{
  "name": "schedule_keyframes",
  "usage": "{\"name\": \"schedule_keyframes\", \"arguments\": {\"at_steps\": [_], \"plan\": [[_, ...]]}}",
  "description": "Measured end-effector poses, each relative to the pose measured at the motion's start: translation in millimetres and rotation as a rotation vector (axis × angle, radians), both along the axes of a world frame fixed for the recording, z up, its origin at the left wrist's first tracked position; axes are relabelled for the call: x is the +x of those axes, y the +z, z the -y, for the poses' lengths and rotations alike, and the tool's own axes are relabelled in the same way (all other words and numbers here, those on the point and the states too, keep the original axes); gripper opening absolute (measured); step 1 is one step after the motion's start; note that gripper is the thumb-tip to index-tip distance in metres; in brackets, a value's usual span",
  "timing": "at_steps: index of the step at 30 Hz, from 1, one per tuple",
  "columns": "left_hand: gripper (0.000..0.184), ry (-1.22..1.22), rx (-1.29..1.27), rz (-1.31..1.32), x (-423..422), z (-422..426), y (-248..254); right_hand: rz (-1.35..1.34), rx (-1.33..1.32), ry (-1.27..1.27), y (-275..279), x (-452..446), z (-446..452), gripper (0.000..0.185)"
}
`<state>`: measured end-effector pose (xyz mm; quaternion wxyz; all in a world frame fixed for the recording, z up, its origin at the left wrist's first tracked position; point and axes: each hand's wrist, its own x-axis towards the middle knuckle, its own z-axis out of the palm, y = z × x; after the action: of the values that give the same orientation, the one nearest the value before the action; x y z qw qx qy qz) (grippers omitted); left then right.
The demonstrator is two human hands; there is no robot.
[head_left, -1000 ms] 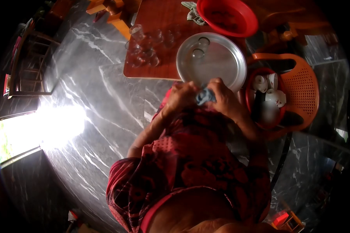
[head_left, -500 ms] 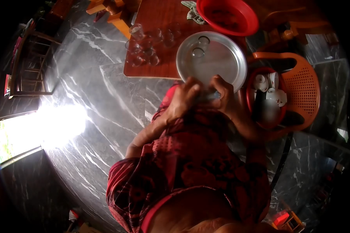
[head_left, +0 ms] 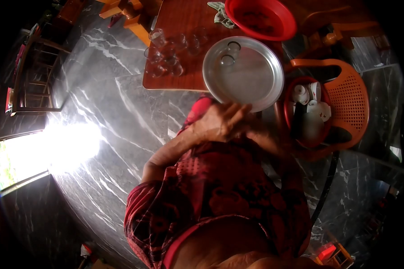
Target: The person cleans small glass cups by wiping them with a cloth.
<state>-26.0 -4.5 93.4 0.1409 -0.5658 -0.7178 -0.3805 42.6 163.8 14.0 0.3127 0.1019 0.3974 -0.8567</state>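
My left hand [head_left: 220, 122] is over my lap, just below the near rim of a round metal tray [head_left: 244, 92]. Its fingers are stretched out and lie across my right hand [head_left: 261, 133]. Motion smears the right hand, and its fingers are mostly hidden behind the left. No object shows between the two hands. Two clear glasses, one of them a glass with a dark rim [head_left: 233, 46], are at the tray's far left part. To the left, several clear drinking glasses [head_left: 177, 68] are grouped on the reddish-brown table [head_left: 184, 83].
A red basin [head_left: 280, 31] with dark contents is beyond the tray, beside a crumpled cloth [head_left: 222, 17]. At right, an orange plastic chair [head_left: 354, 101] bears a red tub [head_left: 325, 134] of white patterned crockery [head_left: 316, 93]. Grey marbled floor [head_left: 121, 103] surrounds the table.
My hands have drawn back from the tray's near edge toward my lap and come together. The left hand now overlaps the right. The tray and glasses keep their places.
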Motion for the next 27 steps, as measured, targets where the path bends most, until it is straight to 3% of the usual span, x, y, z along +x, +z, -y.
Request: {"name": "schedule_keyframes", "arguments": {"at_steps": [2,5,8,9,11,12,13,15,19,23,25,27], "plan": [[0.064,-0.005,-0.021,-0.013,2,1,-7,0.038,-0.009,-0.067,11,1,1,0.025],[0.069,0.079,-0.013,0.167,5,4,-28,-0.05,0.168,-0.2,27,-2,3,0.02],[0.067,0.242,0.197,0.554,4,1,-40,-0.281,0.678,-0.22,30,-7,7,0.014],[0.067,0.242,0.197,0.555,4,1,-41,-0.338,0.901,-0.173,31,-8,7,0.013],[0.057,0.291,0.213,0.95,5,2,-43,-0.693,0.912,-0.563,37,-10,9,0.018],[0.049,0.289,0.182,1.027,5,3,-42,-0.797,1.129,-0.548,47,-11,6,0.021],[0.049,0.29,0.182,1.027,5,2,-39,-0.797,1.128,-0.548,52,-12,3,0.021],[0.046,0.289,0.172,1.303,3,2,-32,-1.283,1.413,-0.488,57,-15,-2,0.024],[0.051,0.291,0.21,1.372,3,-1,-28,-1.579,1.598,-0.467,59,-16,-1,0.029],[0.049,0.267,0.157,1.315,5,2,-32,-1.513,1.548,-0.513,67,-20,-3,0.03],[0.044,0.347,0.09,1.044,4,1,-46,-1.491,1.544,-0.534,65,-21,-4,0.031],[0.046,0.33,0.157,0.718,9,-1,-52,-1.287,1.388,-0.489,66,-19,-5,0.032]]}}
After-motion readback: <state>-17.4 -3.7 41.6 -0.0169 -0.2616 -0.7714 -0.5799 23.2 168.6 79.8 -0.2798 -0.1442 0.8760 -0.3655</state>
